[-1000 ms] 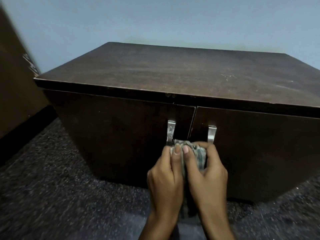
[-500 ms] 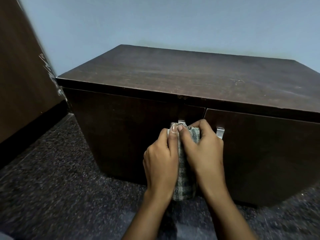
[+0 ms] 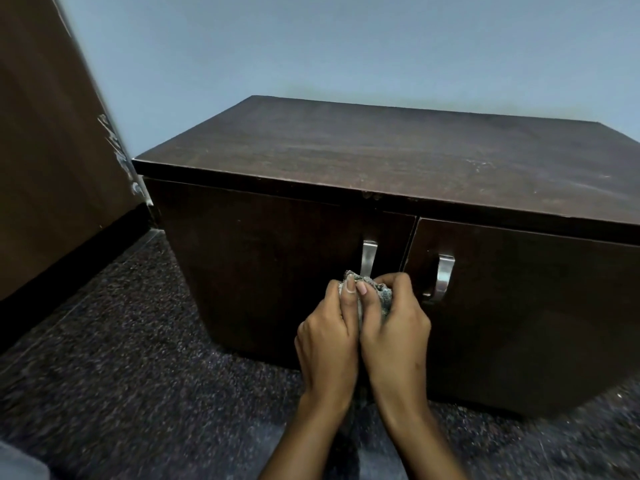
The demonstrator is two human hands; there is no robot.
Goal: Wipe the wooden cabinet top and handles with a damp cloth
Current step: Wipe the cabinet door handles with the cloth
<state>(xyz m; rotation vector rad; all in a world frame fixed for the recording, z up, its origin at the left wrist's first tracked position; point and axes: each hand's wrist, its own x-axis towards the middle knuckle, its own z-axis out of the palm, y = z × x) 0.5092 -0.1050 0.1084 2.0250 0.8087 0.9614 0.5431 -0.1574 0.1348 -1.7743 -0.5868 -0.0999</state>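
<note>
Now gripping cloth (image 3: 382, 296) in left hand (image 3: 327, 336) and right hand (image 3: 394, 327), rubbing low on left handle (image 3: 367, 258); probably leaving right handle (image 3: 444, 278) for later.

This looks like a room in a home. A low dark wooden cabinet (image 3: 381, 161) stands against a plain pale blue wall (image 3: 346, 46) on a dark speckled floor (image 3: 138, 358).

The scene is dimly and evenly lit. A soft sheen is spread across the cabinet top (image 3: 381, 157), and small highlights are caught on the left handle (image 3: 369, 258) and right handle (image 3: 445, 278). The cabinet front (image 3: 270, 271) is left in deep shade. Straight edges are bowed by the wide lens, and the floor (image 3: 104, 375) is smeared near the lower corners.
</note>
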